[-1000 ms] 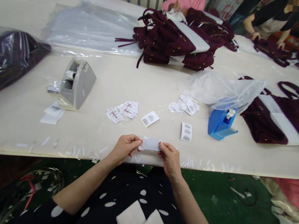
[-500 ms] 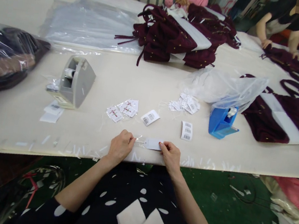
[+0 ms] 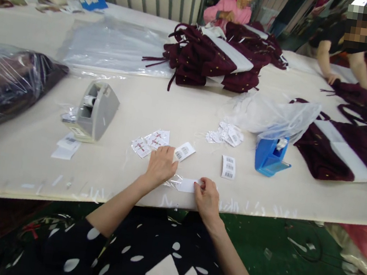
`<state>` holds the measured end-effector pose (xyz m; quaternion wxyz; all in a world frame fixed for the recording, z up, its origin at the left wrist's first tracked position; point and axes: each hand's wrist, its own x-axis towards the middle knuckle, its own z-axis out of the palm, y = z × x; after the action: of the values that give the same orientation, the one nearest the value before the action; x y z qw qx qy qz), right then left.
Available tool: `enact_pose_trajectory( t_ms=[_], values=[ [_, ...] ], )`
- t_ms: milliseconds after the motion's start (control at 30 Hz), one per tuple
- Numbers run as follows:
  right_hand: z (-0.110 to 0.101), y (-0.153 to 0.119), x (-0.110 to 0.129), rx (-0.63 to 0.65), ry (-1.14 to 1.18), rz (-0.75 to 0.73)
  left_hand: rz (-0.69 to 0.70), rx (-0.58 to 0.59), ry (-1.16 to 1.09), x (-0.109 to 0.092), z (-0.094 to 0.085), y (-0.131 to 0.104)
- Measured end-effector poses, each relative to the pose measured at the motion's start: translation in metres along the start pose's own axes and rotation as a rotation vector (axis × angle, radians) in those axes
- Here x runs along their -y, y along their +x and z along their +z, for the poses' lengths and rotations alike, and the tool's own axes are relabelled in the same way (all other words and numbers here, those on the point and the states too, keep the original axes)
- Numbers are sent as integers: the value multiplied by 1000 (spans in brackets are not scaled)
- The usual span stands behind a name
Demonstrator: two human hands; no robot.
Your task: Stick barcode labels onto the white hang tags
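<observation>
My right hand (image 3: 207, 197) pinches the right end of a blank white hang tag (image 3: 186, 185), which lies on the table near its front edge. A clear plastic loop trails from the tag's left end, below my left hand (image 3: 162, 165). That hand is over the table at the left edge of a white barcode label strip (image 3: 185, 151). Its fingers are bent with their tips hidden, so I cannot see whether they grip the strip. Cards with a red cross-shaped print (image 3: 157, 139) lie just beyond my left hand. Another barcode strip (image 3: 229, 167) lies to the right.
A grey tape dispenser (image 3: 96, 111) stands left, a blue one (image 3: 271, 155) right, near a heap of white tags (image 3: 226, 134) and a plastic bag (image 3: 272, 113). Maroon bags (image 3: 211, 59) are piled behind. Clear plastic sheets (image 3: 117, 46) lie back left. Co-workers handle maroon items across the table.
My left hand has let go of the tag's loop end and moved forward to the barcode strip. My right hand stays on the tag. The camera view has tilted up slightly.
</observation>
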<state>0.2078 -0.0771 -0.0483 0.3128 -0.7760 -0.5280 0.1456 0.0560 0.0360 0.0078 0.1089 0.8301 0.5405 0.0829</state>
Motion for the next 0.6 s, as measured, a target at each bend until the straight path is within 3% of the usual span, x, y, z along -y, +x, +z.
enact_pose_trajectory(
  t_ms=[167, 267, 367, 500, 600],
  values=[
    [1, -1, -4, -26, 28, -19, -12, 93, 17, -11, 11, 37],
    [1, -3, -3, -24, 20, -25, 9, 118, 10, -8, 17, 38],
    [0, -7, 3, -9, -21, -64, -11, 49, -64, 3, 19, 32],
    [1, -10, 9, 63, -141, -108, -53, -19, -129, 12, 4, 32],
    [1, -9, 10, 78, -156, -98, -45, -13, -108, 7, -11, 40]
  ],
)
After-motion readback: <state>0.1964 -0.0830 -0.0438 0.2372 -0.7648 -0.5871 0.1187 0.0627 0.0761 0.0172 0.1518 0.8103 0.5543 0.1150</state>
